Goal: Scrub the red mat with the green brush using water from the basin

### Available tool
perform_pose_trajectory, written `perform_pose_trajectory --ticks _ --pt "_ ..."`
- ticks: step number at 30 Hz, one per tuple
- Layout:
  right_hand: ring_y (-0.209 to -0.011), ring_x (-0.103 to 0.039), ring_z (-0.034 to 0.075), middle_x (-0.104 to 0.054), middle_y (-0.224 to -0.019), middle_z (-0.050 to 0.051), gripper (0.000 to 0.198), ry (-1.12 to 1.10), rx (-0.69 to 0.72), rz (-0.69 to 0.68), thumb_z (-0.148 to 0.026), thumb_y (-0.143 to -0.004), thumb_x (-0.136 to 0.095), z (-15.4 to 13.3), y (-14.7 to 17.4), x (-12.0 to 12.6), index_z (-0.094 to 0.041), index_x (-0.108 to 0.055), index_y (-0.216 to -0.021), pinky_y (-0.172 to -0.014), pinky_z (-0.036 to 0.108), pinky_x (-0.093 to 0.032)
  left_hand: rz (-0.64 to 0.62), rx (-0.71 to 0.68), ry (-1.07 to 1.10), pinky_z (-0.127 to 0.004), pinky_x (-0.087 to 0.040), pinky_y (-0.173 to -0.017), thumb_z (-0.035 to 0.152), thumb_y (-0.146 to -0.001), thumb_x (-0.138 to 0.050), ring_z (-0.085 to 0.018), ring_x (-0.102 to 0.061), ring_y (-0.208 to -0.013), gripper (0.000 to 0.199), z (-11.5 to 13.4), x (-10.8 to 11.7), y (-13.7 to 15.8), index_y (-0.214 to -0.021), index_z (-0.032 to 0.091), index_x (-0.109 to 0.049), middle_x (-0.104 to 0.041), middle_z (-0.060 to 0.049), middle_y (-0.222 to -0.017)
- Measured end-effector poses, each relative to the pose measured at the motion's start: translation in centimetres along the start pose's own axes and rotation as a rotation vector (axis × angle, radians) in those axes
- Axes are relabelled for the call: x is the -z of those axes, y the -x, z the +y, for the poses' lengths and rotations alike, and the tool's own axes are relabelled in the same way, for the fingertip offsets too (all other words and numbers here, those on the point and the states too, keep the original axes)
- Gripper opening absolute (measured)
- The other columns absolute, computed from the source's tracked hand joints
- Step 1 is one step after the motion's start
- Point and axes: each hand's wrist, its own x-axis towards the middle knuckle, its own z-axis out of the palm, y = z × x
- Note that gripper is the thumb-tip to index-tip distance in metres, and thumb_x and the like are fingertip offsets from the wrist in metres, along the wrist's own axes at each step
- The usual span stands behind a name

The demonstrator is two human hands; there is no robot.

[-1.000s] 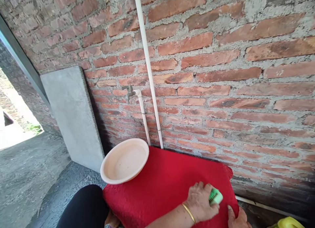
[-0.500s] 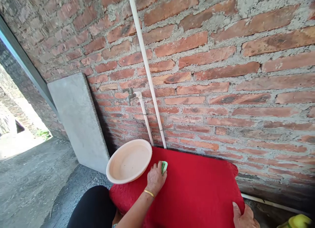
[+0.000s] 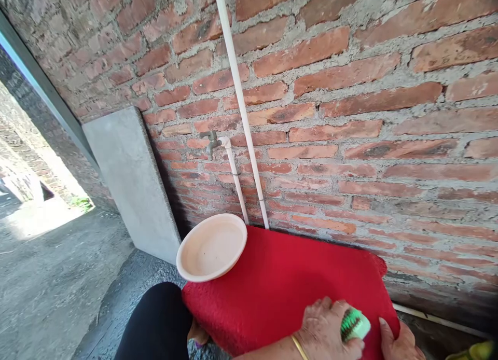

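My left hand (image 3: 329, 326), with a gold bracelet at the wrist, is closed around a green scrubbing brush (image 3: 355, 324). The brush is tilted, and its green and dark bristles show. It is over the right part of a red cloth (image 3: 288, 266) spread flat on a raised surface. At the cloth's right edge my right hand (image 3: 400, 342) grips the border, thumb on top and the other fingers partly hidden. A pale pink plastic basin (image 3: 212, 248) rests at the cloth's left end.
Behind the cloth rises a brick wall (image 3: 319, 126) with white pipes (image 3: 243, 111) and a grey tap (image 3: 211, 142). A concrete slab (image 3: 130, 178) leans at the left. My dark-clothed knee (image 3: 155, 323) is beside the cloth. Something yellow-green (image 3: 474, 350) shows at the lower right corner.
My left hand has moved with the brush from beside the basin to the right, close to my right hand. My right hand stays at the cloth's edge. The view has shifted slightly.
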Motion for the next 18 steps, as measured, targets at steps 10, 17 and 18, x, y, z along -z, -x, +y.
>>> perform_pose_trajectory --ticks 10,17,18 --pt "-0.105 -0.067 0.044 -0.064 -0.117 0.033 0.096 -0.024 -0.026 0.059 -0.076 -0.087 -0.008 -0.3 0.0 -0.5 -0.007 -0.039 -0.147 -0.091 0.060 -0.049 0.311 0.481 -0.552 -0.036 -0.049 -0.095 0.034 -0.093 -0.053 -0.027 -0.062 -0.111 0.052 -14.9 9.8 3.3 -0.143 0.022 -0.048 -0.062 -0.012 -0.125" --pt "-0.119 -0.061 0.045 -0.060 -0.126 0.034 0.099 -0.028 -0.038 0.034 -0.075 -0.087 -0.004 -1.2 1.5 0.3 -0.004 -0.036 -0.148 -0.101 0.060 -0.043 0.164 0.256 -0.414 -0.044 -0.049 -0.098 0.041 -0.087 -0.057 -0.032 -0.059 -0.113 0.057 -8.5 3.5 2.8 -0.142 0.027 -0.048 -0.061 -0.012 -0.128" --pt "-0.122 -0.058 0.045 -0.059 -0.128 0.034 0.099 -0.031 -0.031 0.036 -0.075 -0.087 -0.003 -1.4 1.8 0.5 -0.004 -0.034 -0.148 -0.104 0.060 -0.042 0.118 0.180 -0.369 -0.046 -0.049 -0.098 0.044 -0.086 -0.057 -0.033 -0.059 -0.113 0.059 -6.9 2.0 2.5 -0.142 0.028 -0.047 -0.060 -0.012 -0.129"
